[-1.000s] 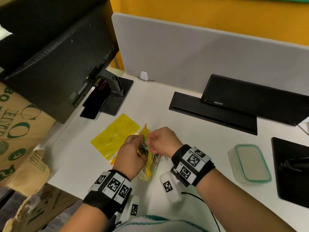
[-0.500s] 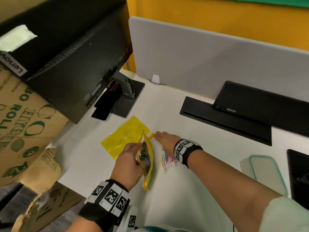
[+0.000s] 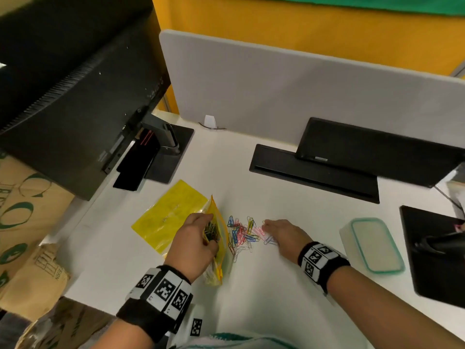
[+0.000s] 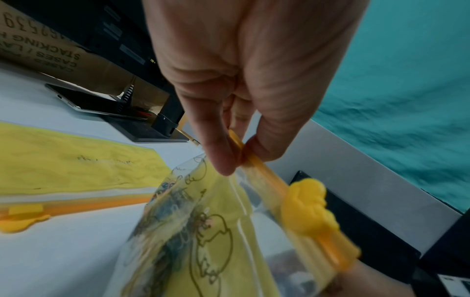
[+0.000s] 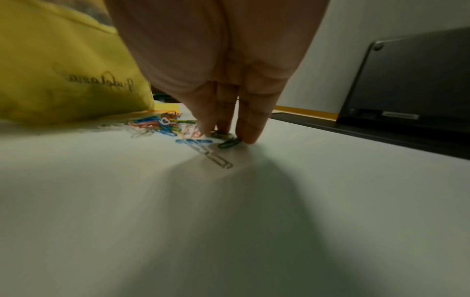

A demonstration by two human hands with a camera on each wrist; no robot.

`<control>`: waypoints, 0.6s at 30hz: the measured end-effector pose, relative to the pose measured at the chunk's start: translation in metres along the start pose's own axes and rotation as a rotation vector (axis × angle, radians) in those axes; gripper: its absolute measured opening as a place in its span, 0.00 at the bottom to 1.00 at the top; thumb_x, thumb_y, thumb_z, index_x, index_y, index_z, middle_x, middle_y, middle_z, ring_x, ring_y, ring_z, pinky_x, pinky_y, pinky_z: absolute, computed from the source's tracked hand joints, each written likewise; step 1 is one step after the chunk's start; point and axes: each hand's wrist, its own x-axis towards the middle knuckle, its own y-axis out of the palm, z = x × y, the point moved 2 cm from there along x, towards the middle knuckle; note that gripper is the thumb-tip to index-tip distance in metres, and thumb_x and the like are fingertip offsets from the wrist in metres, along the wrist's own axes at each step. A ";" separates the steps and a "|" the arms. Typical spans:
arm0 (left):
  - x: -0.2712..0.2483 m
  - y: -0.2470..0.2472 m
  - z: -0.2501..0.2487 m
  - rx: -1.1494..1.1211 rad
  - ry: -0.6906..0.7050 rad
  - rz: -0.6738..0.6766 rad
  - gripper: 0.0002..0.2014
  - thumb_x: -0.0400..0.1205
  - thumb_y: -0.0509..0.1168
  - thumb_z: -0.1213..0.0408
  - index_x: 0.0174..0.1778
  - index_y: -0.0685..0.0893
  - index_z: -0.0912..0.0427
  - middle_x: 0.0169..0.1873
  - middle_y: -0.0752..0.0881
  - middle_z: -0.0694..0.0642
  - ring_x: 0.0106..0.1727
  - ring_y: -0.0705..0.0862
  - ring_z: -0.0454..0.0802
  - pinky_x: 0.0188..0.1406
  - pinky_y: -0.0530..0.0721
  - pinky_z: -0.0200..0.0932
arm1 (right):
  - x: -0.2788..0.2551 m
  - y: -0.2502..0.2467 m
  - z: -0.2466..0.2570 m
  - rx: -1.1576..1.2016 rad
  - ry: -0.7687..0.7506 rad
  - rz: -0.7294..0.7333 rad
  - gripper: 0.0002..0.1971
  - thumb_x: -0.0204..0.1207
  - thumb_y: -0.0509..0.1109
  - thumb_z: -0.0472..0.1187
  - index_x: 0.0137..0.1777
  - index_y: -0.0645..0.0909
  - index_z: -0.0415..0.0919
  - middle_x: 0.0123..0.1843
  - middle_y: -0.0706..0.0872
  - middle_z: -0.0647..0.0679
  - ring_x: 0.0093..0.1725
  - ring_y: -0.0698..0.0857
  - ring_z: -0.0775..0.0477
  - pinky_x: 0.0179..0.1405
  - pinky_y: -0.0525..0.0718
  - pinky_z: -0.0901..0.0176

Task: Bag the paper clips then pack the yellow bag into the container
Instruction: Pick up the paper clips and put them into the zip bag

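Your left hand pinches the orange zip strip of the thin, glossy yellow bag, holding it on edge with wire clips inside. Your right hand, fingers straight, presses its fingertips onto the smooth white desk among loose coloured paper clips. The rounded frosted container, teal-rimmed lid on, sits right of that hand.

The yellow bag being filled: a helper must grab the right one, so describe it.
On the white desk, below the black monitor, two yellow bags lie side by side. Take the yellow bag standing on edge, pinched by the left hand; unlike the flat bag, it holds clips.
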 end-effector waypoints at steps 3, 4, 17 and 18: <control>0.000 -0.001 0.001 0.012 0.011 0.000 0.28 0.71 0.69 0.69 0.69 0.75 0.57 0.67 0.75 0.53 0.51 0.84 0.56 0.51 0.73 0.33 | -0.020 0.006 -0.010 0.185 0.120 -0.149 0.28 0.78 0.62 0.33 0.78 0.64 0.48 0.75 0.71 0.48 0.73 0.69 0.45 0.72 0.68 0.58; 0.000 -0.001 0.002 0.015 0.011 0.000 0.28 0.70 0.69 0.69 0.69 0.75 0.57 0.67 0.75 0.53 0.50 0.84 0.56 0.51 0.73 0.33 | -0.027 0.009 -0.016 0.237 0.204 -0.186 0.29 0.77 0.65 0.36 0.78 0.64 0.48 0.74 0.71 0.47 0.73 0.69 0.46 0.71 0.68 0.58; -0.008 -0.005 0.008 0.011 -0.003 -0.023 0.29 0.70 0.68 0.70 0.69 0.75 0.55 0.66 0.75 0.53 0.32 0.77 0.45 0.47 0.73 0.33 | -0.002 0.007 -0.009 0.366 0.453 -0.341 0.27 0.76 0.63 0.31 0.76 0.65 0.39 0.71 0.68 0.39 0.68 0.73 0.40 0.67 0.78 0.52; -0.008 -0.005 0.009 0.005 -0.005 -0.026 0.29 0.70 0.68 0.71 0.69 0.75 0.55 0.66 0.75 0.53 0.29 0.77 0.43 0.47 0.74 0.34 | 0.000 0.006 -0.007 0.290 0.433 -0.300 0.25 0.77 0.61 0.32 0.75 0.66 0.39 0.70 0.69 0.39 0.68 0.72 0.40 0.66 0.77 0.52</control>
